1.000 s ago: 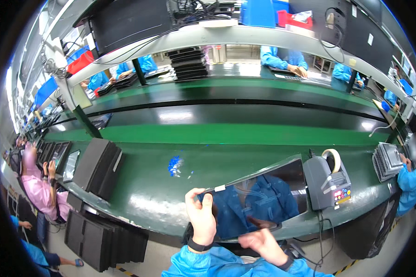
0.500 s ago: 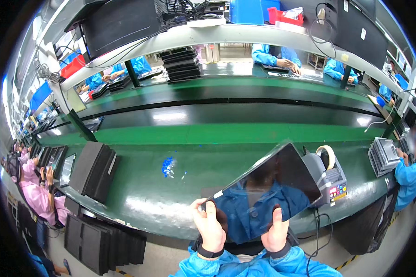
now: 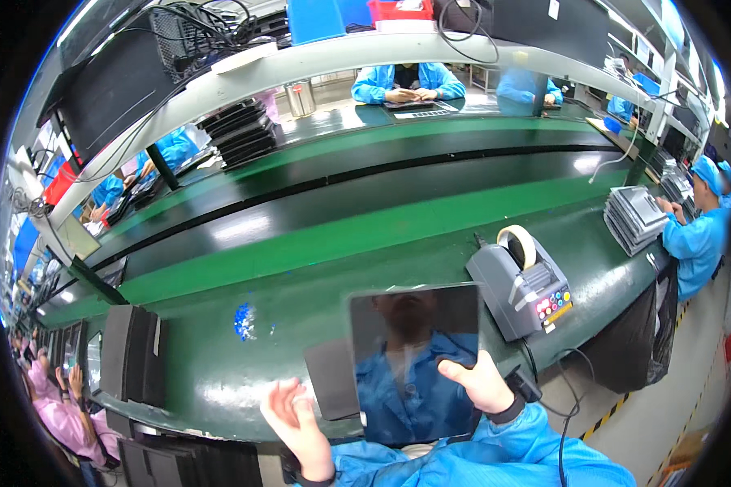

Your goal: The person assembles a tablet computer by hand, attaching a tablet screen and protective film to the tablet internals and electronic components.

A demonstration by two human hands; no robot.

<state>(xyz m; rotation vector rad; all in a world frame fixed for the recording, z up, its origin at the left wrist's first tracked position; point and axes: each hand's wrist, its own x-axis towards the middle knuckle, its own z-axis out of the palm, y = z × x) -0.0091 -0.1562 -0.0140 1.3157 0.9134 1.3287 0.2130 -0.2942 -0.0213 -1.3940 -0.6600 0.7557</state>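
A glossy black tablet-like screen panel (image 3: 414, 365) stands tilted up in front of me, its surface reflecting a blue jacket. My right hand (image 3: 487, 385) grips its right edge, thumb lying on the glass and the other fingers hidden behind. Apart from the panel, to its left, my left hand (image 3: 296, 422) is open with fingers spread and nothing in it. Partly behind the panel, a flat dark grey pad (image 3: 330, 377) lies on the green-topped bench (image 3: 203, 349). Farther left on the bench is a small scatter of blue and clear bits (image 3: 244, 321).
A grey tape dispenser (image 3: 503, 288) with a cream roll stands right of the panel, its cable hanging off the bench. Black foam slabs (image 3: 126, 357) stand at the left. Stacked grey panels (image 3: 632, 219) sit near a co-worker (image 3: 694, 243) at the right. A white shelf beam (image 3: 317, 61) crosses above.
My left hand has let go of the panel and moved left. The panel has swung from slanted to nearly upright in my right hand. The view has turned rightward.
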